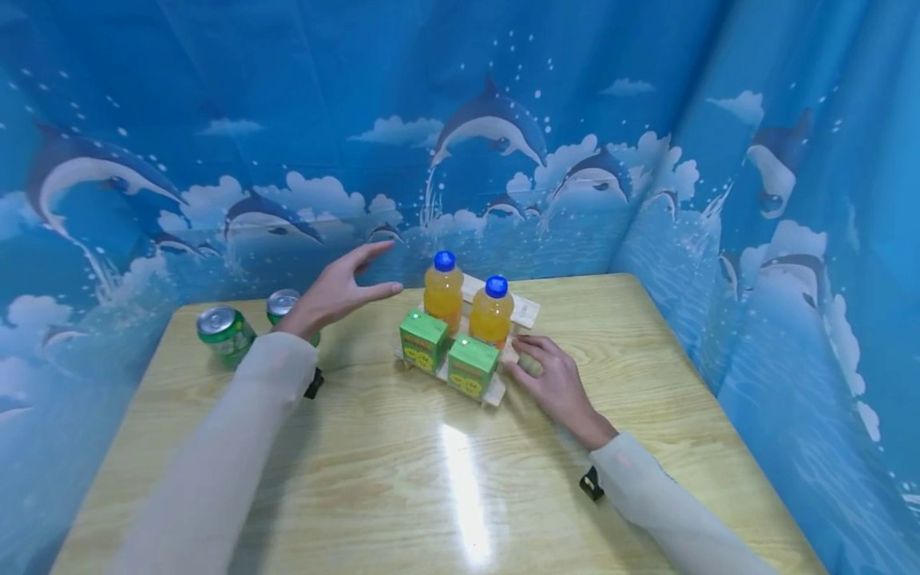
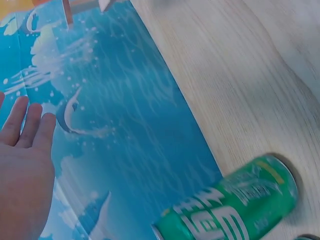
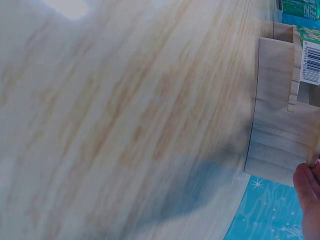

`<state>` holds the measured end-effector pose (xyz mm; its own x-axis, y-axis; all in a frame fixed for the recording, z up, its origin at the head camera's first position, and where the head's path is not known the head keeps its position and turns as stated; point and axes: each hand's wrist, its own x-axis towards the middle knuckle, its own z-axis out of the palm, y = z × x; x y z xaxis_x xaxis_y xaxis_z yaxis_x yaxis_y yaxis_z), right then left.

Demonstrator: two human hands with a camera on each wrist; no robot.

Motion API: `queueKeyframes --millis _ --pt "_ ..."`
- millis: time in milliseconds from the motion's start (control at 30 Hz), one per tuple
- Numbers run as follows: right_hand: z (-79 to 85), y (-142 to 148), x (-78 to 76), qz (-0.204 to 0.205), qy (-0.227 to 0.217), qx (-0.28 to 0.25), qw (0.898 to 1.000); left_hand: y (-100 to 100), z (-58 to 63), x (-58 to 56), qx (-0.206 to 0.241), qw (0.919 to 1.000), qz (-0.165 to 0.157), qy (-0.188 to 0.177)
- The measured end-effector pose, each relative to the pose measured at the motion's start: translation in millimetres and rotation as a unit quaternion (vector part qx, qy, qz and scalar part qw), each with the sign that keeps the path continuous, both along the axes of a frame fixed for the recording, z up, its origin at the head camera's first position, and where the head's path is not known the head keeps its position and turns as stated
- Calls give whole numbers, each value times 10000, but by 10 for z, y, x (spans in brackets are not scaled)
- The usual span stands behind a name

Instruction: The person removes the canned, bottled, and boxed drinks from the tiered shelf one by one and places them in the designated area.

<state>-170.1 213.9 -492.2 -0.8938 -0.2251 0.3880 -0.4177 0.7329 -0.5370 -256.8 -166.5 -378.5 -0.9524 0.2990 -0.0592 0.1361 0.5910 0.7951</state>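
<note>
Wood-grained table (image 1: 345,479), right hand (image 1: 552,379) gripping wooden rack (image 3: 275,120), boxy cartons (image 1: 424,342), rounded bottles (image 1: 492,315)

Dolphin-print curtains (image 1: 345,96) behind a table (image 1: 374,455) suggest a makeshift booth.

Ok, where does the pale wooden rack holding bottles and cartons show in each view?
Head: pale wooden rack near centre, at the right hand.
Left wrist: rack cut off at top edge, left of centre.
Right wrist: rack at right edge, partly cut off.
Shared landmark: wood-grain tabletop.
</note>
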Motion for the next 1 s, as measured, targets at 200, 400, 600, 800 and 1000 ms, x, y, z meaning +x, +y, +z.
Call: queueKeyframes --millis 200,400,600,800,1000 --pt "16 2 9 -15 -41 -17 10000 144 -46 -56 313 9992 -198 114" --pt "14 1 8 -11 -45 -21 10000 254 -52 -78 614 9975 -346 98" --pt "12 2 7 -30 -62 14 10000 329 -69 -99 829 9954 -469 72" --pt "16 1 7 -44 -96 26 9999 390 -105 -129 944 9933 -662 27" --pt "30 -4 14 -33 -79 33 10000 440 -132 -136 1036 9914 -798 -23"
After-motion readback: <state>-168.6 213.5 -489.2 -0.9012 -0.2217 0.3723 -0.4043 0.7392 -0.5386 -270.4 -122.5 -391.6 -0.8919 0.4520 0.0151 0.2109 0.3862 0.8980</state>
